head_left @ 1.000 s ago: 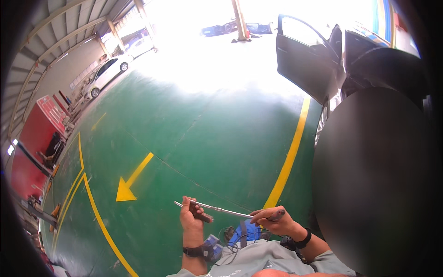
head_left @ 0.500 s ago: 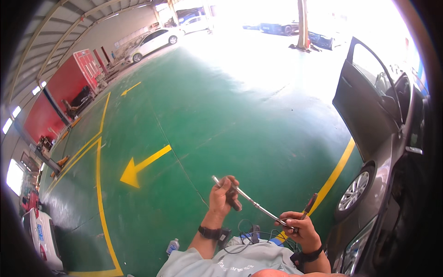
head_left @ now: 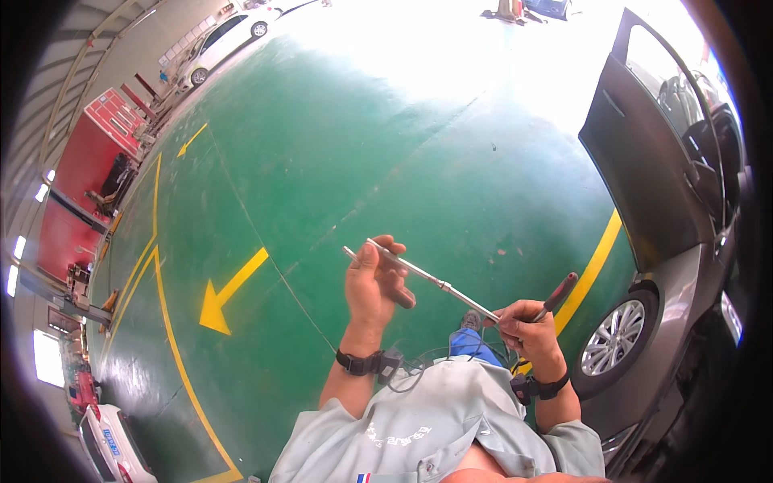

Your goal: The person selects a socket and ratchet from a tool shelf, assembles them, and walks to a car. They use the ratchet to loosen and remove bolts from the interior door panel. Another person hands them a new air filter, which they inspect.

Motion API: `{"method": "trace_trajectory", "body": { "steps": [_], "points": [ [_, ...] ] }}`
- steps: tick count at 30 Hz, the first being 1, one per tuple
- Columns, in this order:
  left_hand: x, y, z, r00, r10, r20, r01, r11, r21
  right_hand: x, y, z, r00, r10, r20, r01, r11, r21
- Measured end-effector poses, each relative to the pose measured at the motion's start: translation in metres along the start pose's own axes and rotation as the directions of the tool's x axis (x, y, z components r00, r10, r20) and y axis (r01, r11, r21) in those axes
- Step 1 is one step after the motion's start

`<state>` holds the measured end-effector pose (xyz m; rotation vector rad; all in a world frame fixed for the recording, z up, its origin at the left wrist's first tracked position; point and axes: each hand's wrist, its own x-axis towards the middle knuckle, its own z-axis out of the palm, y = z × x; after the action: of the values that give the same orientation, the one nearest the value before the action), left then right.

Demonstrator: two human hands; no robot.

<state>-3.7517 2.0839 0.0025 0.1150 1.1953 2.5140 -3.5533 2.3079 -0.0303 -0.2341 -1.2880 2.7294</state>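
Note:
A long, thin chrome bar (head_left: 467,300) with a thicker joint partway along slants between my two hands in front of my chest. My left hand (head_left: 372,282) is closed around its far-left part, thumb across it. A second bright tip pokes out beside that thumb, and a dark reddish-brown rounded end shows below the fingers; whether these belong to one tool I cannot tell. My right hand (head_left: 527,326) is closed on the bar's right end. From the same hand a dark red and black tool handle (head_left: 561,292) sticks up to the right; its working end is hidden.
At my right stands a grey-brown car (head_left: 684,282) with its door (head_left: 636,161) swung wide and its front wheel (head_left: 618,338) near me. Cables (head_left: 419,362) hang by my waist. A white car (head_left: 113,447) is at the lower left. Yellow lines and arrows (head_left: 229,294) mark the green floor.
My view has tipped downward, so the far cars slide up and both hands sit higher in the picture. The bar stays between my hands; a second tip now shows beside my left thumb.

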Motion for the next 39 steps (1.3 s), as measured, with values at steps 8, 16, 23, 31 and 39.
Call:
{"method": "trace_trajectory", "body": {
  "steps": [8,16,23,31,39],
  "points": [
    [0.173,-0.004,0.086,0.994,0.102,-0.037,-0.094,0.982,0.163,0.156,-0.086,-0.049,1.000,-0.015,-0.025,0.014,0.999,-0.034],
    [0.388,-0.060,0.093,0.988,0.032,-0.154,-0.021,0.997,0.075,0.325,-0.129,-0.079,0.963,-0.256,0.083,0.226,0.605,-0.764],
    [0.548,-0.088,0.137,0.940,-0.315,0.129,0.292,0.941,0.170,0.425,-0.174,-0.095,0.806,-0.500,0.316,0.396,0.058,-0.917],
    [0.698,-0.131,0.203,0.866,-0.335,0.371,0.331,0.941,0.076,0.534,-0.219,-0.168,0.935,-0.020,-0.353,0.016,1.000,-0.014],
    [0.823,-0.175,0.280,0.900,-0.234,0.367,0.193,0.970,0.147,0.660,-0.300,-0.282,0.993,0.062,-0.098,-0.036,0.968,0.246]
  ]
}}
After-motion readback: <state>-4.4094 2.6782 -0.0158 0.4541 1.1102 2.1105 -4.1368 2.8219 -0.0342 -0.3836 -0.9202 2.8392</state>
